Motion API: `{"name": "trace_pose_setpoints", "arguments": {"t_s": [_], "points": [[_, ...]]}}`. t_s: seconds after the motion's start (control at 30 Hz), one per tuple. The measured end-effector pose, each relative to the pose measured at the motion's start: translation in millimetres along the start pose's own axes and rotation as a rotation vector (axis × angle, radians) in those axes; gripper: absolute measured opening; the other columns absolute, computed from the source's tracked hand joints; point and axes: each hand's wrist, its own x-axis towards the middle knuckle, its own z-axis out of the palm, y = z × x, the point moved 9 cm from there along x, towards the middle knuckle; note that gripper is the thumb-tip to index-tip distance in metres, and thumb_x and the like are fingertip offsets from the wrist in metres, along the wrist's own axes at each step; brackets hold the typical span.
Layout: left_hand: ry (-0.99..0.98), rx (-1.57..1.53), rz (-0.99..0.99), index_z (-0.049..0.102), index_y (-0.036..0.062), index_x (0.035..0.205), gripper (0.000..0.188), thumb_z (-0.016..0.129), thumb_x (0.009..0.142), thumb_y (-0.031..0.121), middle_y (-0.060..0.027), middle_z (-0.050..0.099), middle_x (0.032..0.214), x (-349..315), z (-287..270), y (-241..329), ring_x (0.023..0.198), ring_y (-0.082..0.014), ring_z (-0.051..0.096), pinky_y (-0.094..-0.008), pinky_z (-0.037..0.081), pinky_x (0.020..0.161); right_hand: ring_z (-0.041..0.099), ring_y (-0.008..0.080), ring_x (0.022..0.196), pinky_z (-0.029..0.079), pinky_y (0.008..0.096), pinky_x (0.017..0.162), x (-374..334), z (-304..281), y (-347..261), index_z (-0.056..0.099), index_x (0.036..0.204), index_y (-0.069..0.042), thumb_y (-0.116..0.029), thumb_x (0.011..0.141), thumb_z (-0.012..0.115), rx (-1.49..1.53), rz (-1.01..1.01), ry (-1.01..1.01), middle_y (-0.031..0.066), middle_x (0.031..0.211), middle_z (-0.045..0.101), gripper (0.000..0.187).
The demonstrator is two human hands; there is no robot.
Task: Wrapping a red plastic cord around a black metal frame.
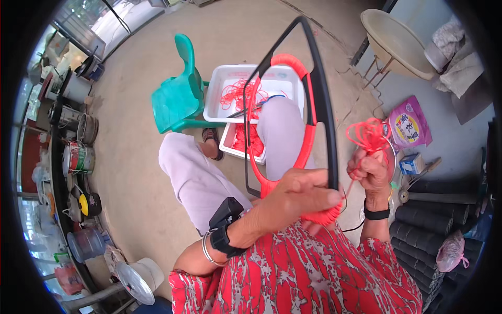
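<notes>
My left hand (298, 201) is closed round the lower corner of a black rectangular frame (325, 110), held up over my lap. Inside it, an oval ring (307, 144) is wrapped tightly in red cord for much of its length. Some wrapped red cord bulges beneath my left fingers. To the right, my right hand (372, 172) grips a looped bundle of red cord (368, 133). A strand runs from that hand back toward the wrapped part near my left hand. My left fingertips are partly hidden behind the frame.
Beyond my knees stand a white tub (212, 102) of loose red cord and a smaller white container (226, 141) with more. A green chair (175, 102) is at left. At right are a basin on a stand (395, 44), a purple bag (410, 123) and dark rolls (423, 220).
</notes>
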Motion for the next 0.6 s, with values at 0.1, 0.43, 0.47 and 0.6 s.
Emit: {"name": "trace_pose_setpoints", "arguments": {"t_s": [0.1, 0.43, 0.47, 0.6], "points": [[0.094, -0.149, 0.029, 0.057, 0.001, 0.095, 0.025, 0.057, 0.091, 0.026, -0.0122, 0.06, 0.063, -1, -30, -24, 0.042, -0.0144, 0.052, -0.0249, 0.039, 0.04, 0.028, 0.0067, 0.038, 0.023, 0.0246, 0.035, 7, 5, 10, 0.05, 0.082, 0.0, -0.012, 0.086, 0.061, 0.074, 0.065, 0.093, -0.0016, 0.052, 0.038, 0.018], [0.173, -0.309, 0.113, 0.057, -0.001, 0.088, 0.026, 0.057, 0.09, 0.025, -0.0148, 0.061, 0.063, -18, -91, -54, 0.043, -0.0155, 0.053, -0.0245, 0.04, 0.039, 0.026, 0.0028, 0.043, 0.019, 0.021, 0.04, 46, 29, 43, 0.05, 0.082, -0.002, -0.01, 0.091, 0.058, 0.022, 0.213, 0.095, -0.0055, 0.057, 0.034, 0.014], [0.171, -0.311, 0.116, 0.057, -0.001, 0.088, 0.026, 0.057, 0.09, 0.025, -0.0148, 0.061, 0.063, -20, -96, -57, 0.043, -0.0155, 0.053, -0.0245, 0.04, 0.039, 0.026, 0.0028, 0.043, 0.019, 0.021, 0.04, 48, 32, 47, 0.05, 0.082, -0.002, -0.01, 0.091, 0.058, 0.019, 0.213, 0.095, -0.0055, 0.057, 0.034, 0.014], [0.119, -0.364, 0.143, 0.057, -0.0021, 0.089, 0.025, 0.058, 0.089, 0.023, -0.0184, 0.062, 0.067, -30, -102, -61, 0.047, -0.0221, 0.057, -0.0289, 0.046, 0.042, 0.027, 0.0032, 0.042, 0.02, 0.0214, 0.039, 56, 42, 65, 0.051, 0.082, -0.003, -0.012, 0.09, 0.059, -0.025, 0.285, 0.095, -0.0054, 0.056, 0.034, 0.015]]}}
